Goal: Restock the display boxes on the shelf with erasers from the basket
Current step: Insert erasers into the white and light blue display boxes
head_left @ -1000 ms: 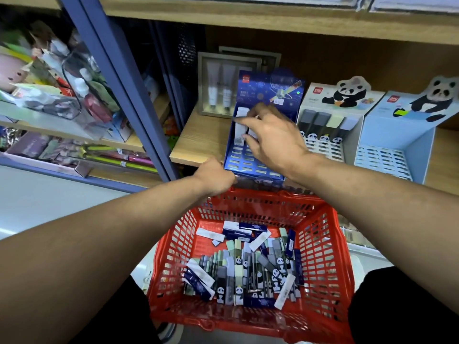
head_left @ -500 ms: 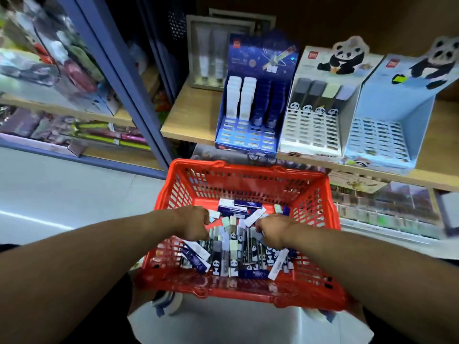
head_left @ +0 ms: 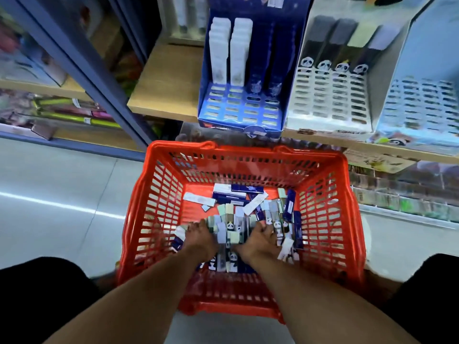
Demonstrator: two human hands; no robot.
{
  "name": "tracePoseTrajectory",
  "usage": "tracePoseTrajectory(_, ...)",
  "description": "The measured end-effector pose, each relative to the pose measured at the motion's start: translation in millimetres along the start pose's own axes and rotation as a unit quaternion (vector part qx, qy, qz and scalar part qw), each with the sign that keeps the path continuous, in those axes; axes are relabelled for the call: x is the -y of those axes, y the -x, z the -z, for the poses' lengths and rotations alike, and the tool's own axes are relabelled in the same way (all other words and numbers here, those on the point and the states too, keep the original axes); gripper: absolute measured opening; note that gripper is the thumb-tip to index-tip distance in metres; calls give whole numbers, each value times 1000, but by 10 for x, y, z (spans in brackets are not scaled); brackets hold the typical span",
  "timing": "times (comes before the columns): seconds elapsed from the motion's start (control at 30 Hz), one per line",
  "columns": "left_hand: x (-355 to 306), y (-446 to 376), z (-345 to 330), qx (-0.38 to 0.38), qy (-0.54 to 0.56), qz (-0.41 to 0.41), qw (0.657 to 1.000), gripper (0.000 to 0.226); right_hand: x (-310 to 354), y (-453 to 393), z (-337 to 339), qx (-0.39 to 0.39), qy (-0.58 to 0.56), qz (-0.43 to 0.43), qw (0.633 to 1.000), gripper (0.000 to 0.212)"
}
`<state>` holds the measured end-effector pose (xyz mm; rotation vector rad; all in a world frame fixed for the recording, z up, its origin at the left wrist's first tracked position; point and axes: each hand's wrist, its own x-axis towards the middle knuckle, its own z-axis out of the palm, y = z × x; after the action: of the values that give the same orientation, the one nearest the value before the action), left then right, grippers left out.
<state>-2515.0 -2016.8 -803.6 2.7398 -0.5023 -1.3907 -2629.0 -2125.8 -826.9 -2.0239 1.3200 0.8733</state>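
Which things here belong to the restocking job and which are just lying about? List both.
Job:
- red basket
- loose erasers in it
- left hand and right hand, both down among the erasers
- dark blue display box
- white panda display box
- light blue display box

Lying about:
- green and pink rolls on the lower left shelf
- framed box behind

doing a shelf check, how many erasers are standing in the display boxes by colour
White erasers in the dark blue box: 2
Black erasers in the white panda box: 2
Pale green eraser: 1
Lavender eraser: 1
Total: 6
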Motion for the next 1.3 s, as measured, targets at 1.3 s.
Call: tracePoseTrajectory(1.3, -212, -191, -51, -76, 416, 9, 906, 29, -340, 10, 287, -83, -176, 49, 980, 47)
